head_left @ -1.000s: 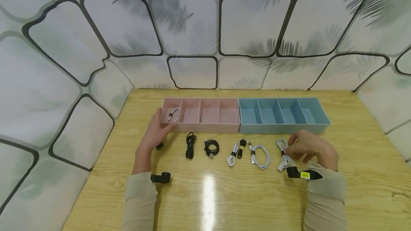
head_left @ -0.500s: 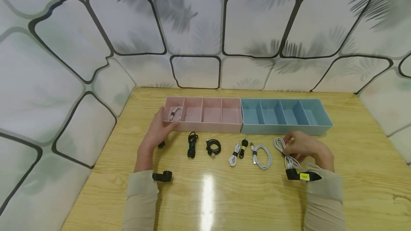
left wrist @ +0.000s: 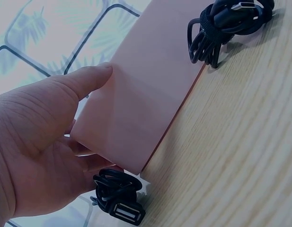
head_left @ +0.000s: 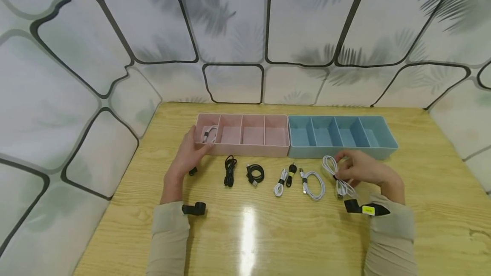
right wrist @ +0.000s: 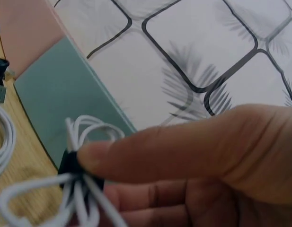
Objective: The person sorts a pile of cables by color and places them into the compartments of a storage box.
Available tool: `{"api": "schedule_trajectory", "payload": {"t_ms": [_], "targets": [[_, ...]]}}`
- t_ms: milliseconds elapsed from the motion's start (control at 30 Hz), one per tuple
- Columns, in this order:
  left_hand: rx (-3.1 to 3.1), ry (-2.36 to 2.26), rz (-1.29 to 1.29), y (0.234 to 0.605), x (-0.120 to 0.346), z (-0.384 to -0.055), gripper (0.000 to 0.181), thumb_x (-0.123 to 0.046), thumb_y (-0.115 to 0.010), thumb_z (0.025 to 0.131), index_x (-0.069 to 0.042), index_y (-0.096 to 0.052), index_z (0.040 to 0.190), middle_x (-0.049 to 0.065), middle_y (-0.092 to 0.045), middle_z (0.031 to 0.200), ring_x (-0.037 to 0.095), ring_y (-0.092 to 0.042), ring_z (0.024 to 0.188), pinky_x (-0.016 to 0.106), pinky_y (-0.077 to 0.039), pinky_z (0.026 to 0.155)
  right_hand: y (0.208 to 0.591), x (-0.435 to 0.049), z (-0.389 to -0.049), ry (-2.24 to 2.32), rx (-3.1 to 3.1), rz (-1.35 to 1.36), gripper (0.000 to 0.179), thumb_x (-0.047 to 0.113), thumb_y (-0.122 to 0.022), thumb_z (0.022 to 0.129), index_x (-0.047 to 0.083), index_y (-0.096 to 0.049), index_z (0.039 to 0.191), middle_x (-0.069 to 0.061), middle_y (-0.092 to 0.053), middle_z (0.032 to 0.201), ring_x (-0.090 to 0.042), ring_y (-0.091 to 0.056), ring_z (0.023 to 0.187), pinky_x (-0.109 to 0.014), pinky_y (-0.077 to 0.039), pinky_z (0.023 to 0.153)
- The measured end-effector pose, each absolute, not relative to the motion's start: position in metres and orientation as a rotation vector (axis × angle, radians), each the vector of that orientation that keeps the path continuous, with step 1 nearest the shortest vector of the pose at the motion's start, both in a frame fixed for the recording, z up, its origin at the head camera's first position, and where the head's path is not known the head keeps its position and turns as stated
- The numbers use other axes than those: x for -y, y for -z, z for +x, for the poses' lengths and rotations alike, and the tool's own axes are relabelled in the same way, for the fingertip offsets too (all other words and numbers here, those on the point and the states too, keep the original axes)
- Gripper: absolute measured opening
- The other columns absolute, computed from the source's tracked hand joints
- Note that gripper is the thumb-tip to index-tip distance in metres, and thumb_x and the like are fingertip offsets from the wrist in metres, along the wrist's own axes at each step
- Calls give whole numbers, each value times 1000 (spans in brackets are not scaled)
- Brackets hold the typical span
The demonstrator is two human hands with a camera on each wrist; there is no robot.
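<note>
My right hand [head_left: 362,168] pinches a bundled white USB cable [head_left: 333,169] in front of the blue divided box [head_left: 330,152]. In the right wrist view the thumb presses the cable's black tie [right wrist: 70,165], with white loops on either side of it. At the far left, my left hand [head_left: 188,154] grips the end of the pink divided box [head_left: 245,150]. Its thumb lies on the front wall, and its fingers reach round the end in the left wrist view. A white cable [head_left: 209,133] lies in the pink box's leftmost compartment. Close below the left fingers is a black cable with a USB socket [left wrist: 118,196].
Between the hands lie several bundled cables: a long black cable [head_left: 229,171], a coiled black cable [head_left: 255,175], a small white cable [head_left: 280,183], a black cable with a yellow tie [head_left: 291,174] and a looped white cable [head_left: 315,184]. A patterned cloth wall [head_left: 230,29] rises behind the table.
My right hand has taken hold of the white USB cable and raised it slightly toward the blue box. The left hand stays at the pink box's end.
</note>
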State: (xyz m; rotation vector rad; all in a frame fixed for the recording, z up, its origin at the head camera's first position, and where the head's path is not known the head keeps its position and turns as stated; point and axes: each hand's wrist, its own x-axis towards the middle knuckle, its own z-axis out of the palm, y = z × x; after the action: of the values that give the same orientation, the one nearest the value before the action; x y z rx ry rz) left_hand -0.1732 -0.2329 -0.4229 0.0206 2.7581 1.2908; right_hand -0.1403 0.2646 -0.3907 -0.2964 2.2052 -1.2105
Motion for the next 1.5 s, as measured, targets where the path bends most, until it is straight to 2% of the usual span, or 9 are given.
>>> {"api": "schedule_trajectory", "payload": {"t_ms": [267,533,733,933,1167,1300,1400,1500], "targets": [[-2761,-1302,22,420,232,-171,93,-39,-62,97,-1,-3,159,25,-15,162,39,-18,149,54,-20,119,377,-248,-143,1406,-2301,-416,49,11,-68,95,-9,-41,131,-14,-71,89,-23,-69,73,-42,-59,65],[-2751,-1317,20,420,231,-171,93,-39,-63,97,-2,-3,159,24,-15,162,38,-18,149,54,-19,119,383,-218,-153,1718,-2163,-295,58,6,-64,96,-11,-30,140,1,-72,92,-17,-70,76,-38,-60,70],[-2753,-1320,28,420,230,-170,92,-38,-63,98,-2,-4,159,25,-16,161,38,-19,149,54,-20,119,384,-180,-166,1848,-2072,-199,59,7,-63,97,-10,-30,143,3,-72,88,-14,-71,74,-32,-60,71],[-2762,-1308,25,420,232,-170,92,-39,-62,98,-2,-4,159,25,-16,161,38,-20,148,53,-20,119,373,-126,-186,1914,-2009,-145,60,10,-62,98,-6,-32,147,-2,-71,89,-14,-72,77,-32,-60,72],[-2762,-1343,58,417,230,-171,92,-37,-64,97,-1,-6,159,25,-18,161,39,-22,147,54,-22,118,367,-72,-209,1996,-1944,6,53,8,-63,96,-3,-39,142,-10,-65,103,-14,-71,73,-32,-60,70],[-2756,-1347,44,417,231,-171,93,-38,-64,97,-3,-4,159,25,-16,161,39,-21,148,54,-21,118,366,-47,-221,1995,-1957,48,53,7,-65,95,-4,-42,142,-12,-67,98,-14,-71,71,-36,-60,76],[-2760,-1342,27,418,232,-170,93,-39,-64,97,-3,-4,159,24,-16,162,39,-21,148,54,-21,118,367,-31,-229,1992,-1951,93,52,7,-67,94,-4,-45,140,-12,-69,94,-15,-71,72,-35,-60,76],[-2760,-1349,27,419,231,-170,93,-38,-64,96,-2,-6,159,24,-17,162,38,-21,148,53,-21,119,370,-17,-235,1993,-1947,165,50,6,-69,92,-4,-49,136,-14,-69,96,-15,-71,70,-36,-60,75]]}}
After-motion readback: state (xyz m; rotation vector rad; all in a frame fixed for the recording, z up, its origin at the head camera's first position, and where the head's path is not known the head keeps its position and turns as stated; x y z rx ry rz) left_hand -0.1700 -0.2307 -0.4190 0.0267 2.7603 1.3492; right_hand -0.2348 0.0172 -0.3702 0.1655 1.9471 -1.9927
